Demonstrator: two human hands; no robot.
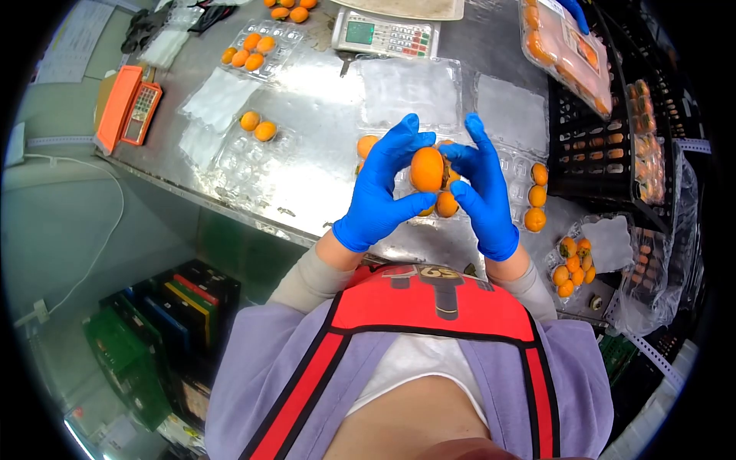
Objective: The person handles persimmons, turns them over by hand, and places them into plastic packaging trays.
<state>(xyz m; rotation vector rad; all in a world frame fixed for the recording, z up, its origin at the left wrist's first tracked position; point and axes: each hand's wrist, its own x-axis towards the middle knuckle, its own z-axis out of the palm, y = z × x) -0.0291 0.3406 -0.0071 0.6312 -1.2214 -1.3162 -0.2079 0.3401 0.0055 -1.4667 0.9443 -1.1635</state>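
Observation:
Both my hands wear blue gloves and are raised over the steel table's front part. An orange persimmon [426, 169] is between them. My left hand [374, 188] is closed round its left side, with the thumb below and the fingers above. My right hand [484, 188] is curled at its right, stem-end side, with the index finger pointing up. Orange flesh also shows between the right thumb and fingers; I cannot tell whether it belongs to a second fruit. Beneath the hands, more persimmons [446, 205] lie in a clear plastic tray, mostly hidden.
Clear trays hold persimmons at the left [264, 131], back left [254, 61] and right [537, 196]. A weighing scale [387, 34] stands at the back. An orange-cased calculator [141, 113] is at the left edge. At the right stand a black crate [586, 172] and a wrapped pack [567, 54].

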